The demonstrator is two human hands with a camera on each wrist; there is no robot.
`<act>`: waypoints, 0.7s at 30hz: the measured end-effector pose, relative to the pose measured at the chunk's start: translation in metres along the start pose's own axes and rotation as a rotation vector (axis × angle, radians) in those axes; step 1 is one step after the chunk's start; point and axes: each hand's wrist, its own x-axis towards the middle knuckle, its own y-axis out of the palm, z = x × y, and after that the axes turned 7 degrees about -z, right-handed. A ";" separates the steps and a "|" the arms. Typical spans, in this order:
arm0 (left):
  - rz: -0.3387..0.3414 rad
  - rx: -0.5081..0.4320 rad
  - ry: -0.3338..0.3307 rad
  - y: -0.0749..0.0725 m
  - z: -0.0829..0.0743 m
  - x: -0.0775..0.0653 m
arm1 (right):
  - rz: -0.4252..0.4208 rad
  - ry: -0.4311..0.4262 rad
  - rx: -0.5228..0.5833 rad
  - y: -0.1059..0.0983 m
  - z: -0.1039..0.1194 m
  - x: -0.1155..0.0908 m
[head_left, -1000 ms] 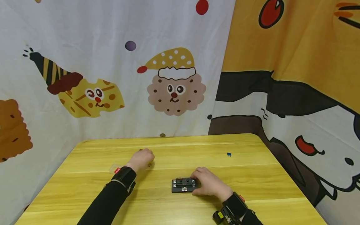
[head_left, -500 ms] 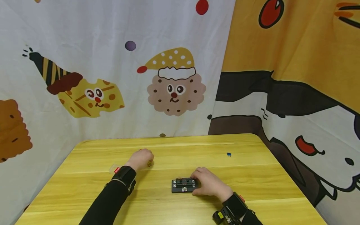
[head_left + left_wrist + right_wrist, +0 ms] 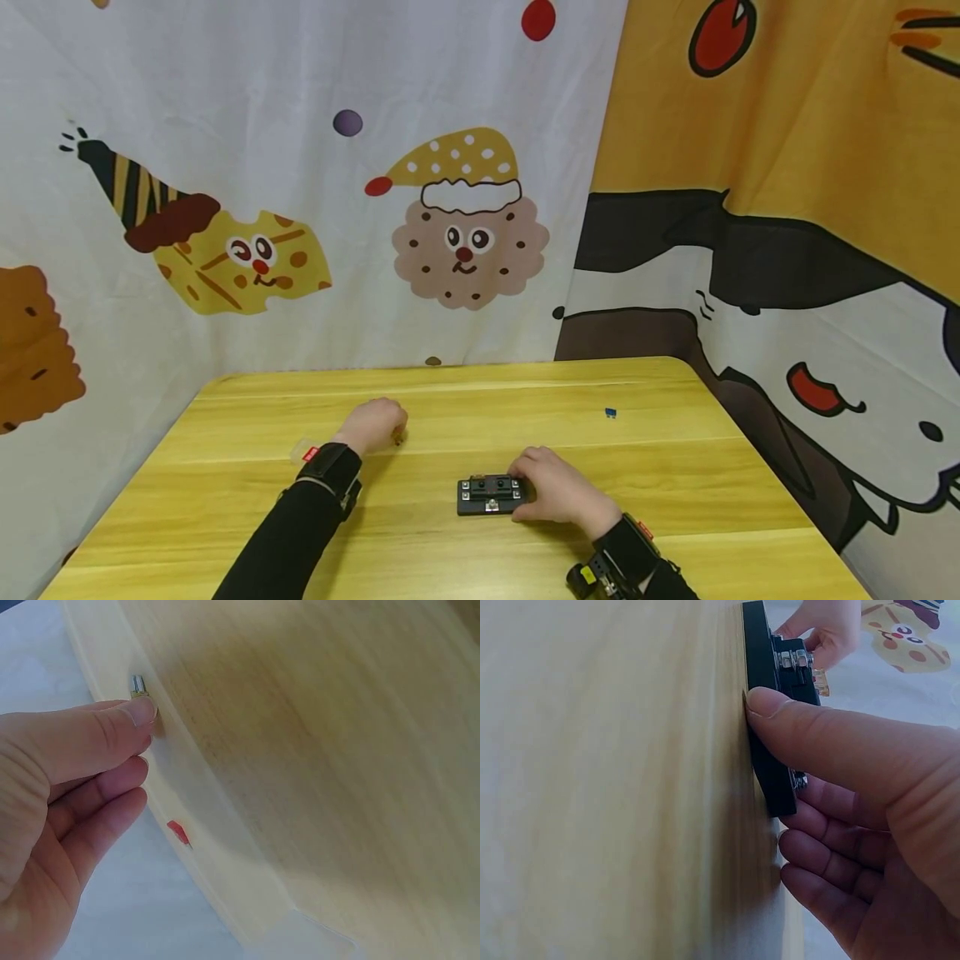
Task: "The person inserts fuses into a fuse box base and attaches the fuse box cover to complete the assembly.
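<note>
My left hand (image 3: 372, 425) is over the left part of the table, pinching a small yellow blade fuse (image 3: 138, 685) between thumb and fingertips. Its metal prongs stick out past the thumb in the left wrist view; fingers hide most of its body. A red blade fuse (image 3: 178, 832) lies on the table beyond that hand. My right hand (image 3: 564, 492) grips the right end of a black fuse block (image 3: 491, 495), thumb on the near edge and fingers behind. The block has metal bolts, and an amber translucent piece (image 3: 821, 681) shows on it in the right wrist view.
A blue blade fuse (image 3: 611, 413) lies at the back right of the wooden table (image 3: 637, 467). Beside the left wrist is a clear plastic piece (image 3: 302, 451). A printed curtain (image 3: 300, 167) hangs behind the table.
The left hand has shifted slightly to the left, turning the yellow fuse in its fingertips. My right hand and the fuse block have stayed in place.
</note>
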 end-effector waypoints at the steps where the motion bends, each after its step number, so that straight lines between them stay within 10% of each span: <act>1: 0.003 0.003 -0.004 0.000 0.000 0.000 | 0.001 0.002 0.000 0.000 0.000 0.000; 21: 0.111 0.046 -0.056 -0.004 -0.002 0.002 | -0.001 -0.012 0.007 -0.001 0.000 0.000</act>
